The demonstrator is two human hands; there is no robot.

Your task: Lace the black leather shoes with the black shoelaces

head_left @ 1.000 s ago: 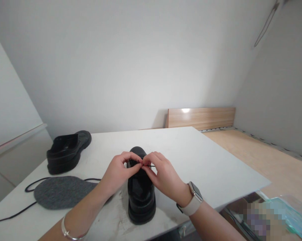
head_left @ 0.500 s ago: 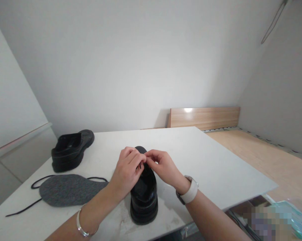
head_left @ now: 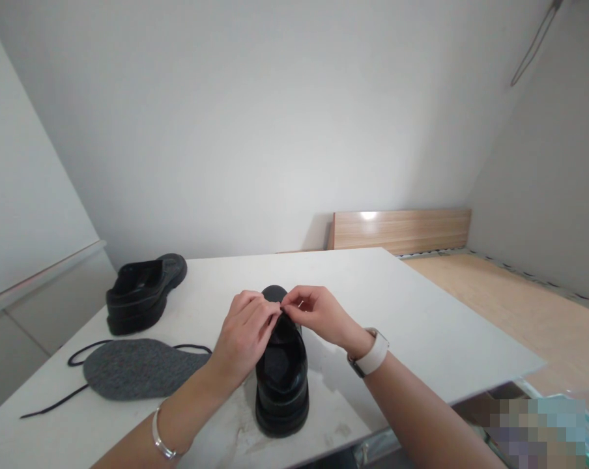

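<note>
A black shoe (head_left: 281,407) stands on the table with its heel toward me and its toe pointing away. My left hand (head_left: 244,335) is closed over the lacing area, fingertips pinched together. From the other side my right hand (head_left: 320,317) pinches at the same spot, thumb against forefinger. A short dark bit of shoelace (head_left: 281,309) shows between the two sets of fingertips; the eyelets are hidden behind my fingers. Left of the shoe, a grey insole (head_left: 133,370) lies flat over a loose black lace (head_left: 55,405).
Another black shoe (head_left: 137,296) lies at the table's back left, its sole partly showing. The white table (head_left: 397,326) ends at the right beside a light wooden surface (head_left: 500,280). A wooden board (head_left: 402,231) leans by the wall. Blurred items (head_left: 533,426) are at lower right.
Both hands stay at the lacing area. My right hand has risen slightly, and my left fingers have flattened a little. The whole view has shifted slightly.
</note>
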